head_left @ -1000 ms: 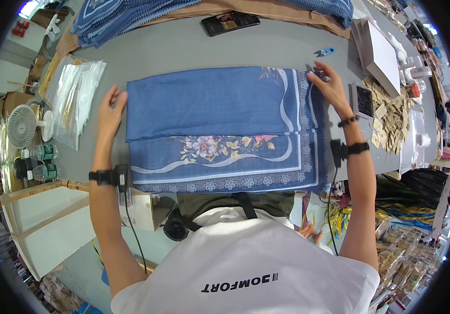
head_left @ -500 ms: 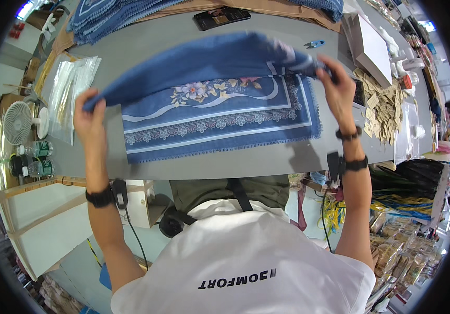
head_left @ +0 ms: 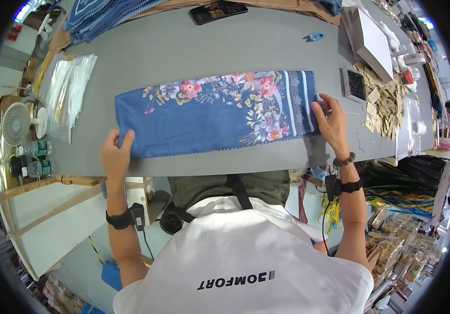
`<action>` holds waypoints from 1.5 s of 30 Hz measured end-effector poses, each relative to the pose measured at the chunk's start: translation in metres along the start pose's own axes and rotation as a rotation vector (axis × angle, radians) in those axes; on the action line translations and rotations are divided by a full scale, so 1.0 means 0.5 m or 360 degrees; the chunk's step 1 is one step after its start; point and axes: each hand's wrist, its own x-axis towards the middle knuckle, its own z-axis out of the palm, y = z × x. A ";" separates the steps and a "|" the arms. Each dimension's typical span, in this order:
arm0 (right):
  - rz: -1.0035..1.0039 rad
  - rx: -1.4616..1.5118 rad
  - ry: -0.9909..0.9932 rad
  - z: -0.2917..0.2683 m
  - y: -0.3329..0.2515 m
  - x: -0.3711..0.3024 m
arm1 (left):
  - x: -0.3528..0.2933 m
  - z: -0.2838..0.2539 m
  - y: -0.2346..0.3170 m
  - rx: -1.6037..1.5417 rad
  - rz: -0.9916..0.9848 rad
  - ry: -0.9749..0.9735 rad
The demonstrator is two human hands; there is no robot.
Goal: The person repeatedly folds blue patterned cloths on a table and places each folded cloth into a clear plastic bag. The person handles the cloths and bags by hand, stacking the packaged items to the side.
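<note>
A blue scarf (head_left: 198,120) with a pink and violet flower print lies folded into a long band on the grey table. White stripes and a lace-like border cross its right end. My left hand (head_left: 117,156) is at the near left corner, thumb over the scarf's edge and fingers apart just outside it. Beside the right end is my right hand (head_left: 330,123), its thumb at the fabric's edge and its fingers curved but spread from the thumb. Neither hand visibly grips the cloth.
Stacked blue scarves (head_left: 99,21) and a phone (head_left: 218,12) are at the far side. Clear plastic bags (head_left: 70,91) lie left. Small blue snips (head_left: 314,37), a box of dark small pieces (head_left: 353,85), tan tags (head_left: 384,107) and a white box (head_left: 371,47) sit right.
The raised far half of the scarf has come down toward me over the near half, covering its border. Both hands have lowered and let go of the lifted cloth; the left has moved right.
</note>
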 end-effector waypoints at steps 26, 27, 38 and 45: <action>-0.0325 -0.0548 -0.0085 0.036 0.002 0.006 | -0.043 0.369 0.289 -0.0116 0.1069 -0.1234; -0.0181 -0.0381 -0.0138 0.033 -0.003 0.007 | -0.045 0.371 0.287 -0.0257 0.0959 -0.1236; -0.0033 0.1196 -0.0283 0.028 -0.265 0.024 | -0.049 0.413 0.260 0.0184 0.1217 -0.0354; -0.0082 0.0973 -0.0320 0.078 -0.331 0.009 | -0.024 0.332 0.255 -0.0149 0.1087 -0.0358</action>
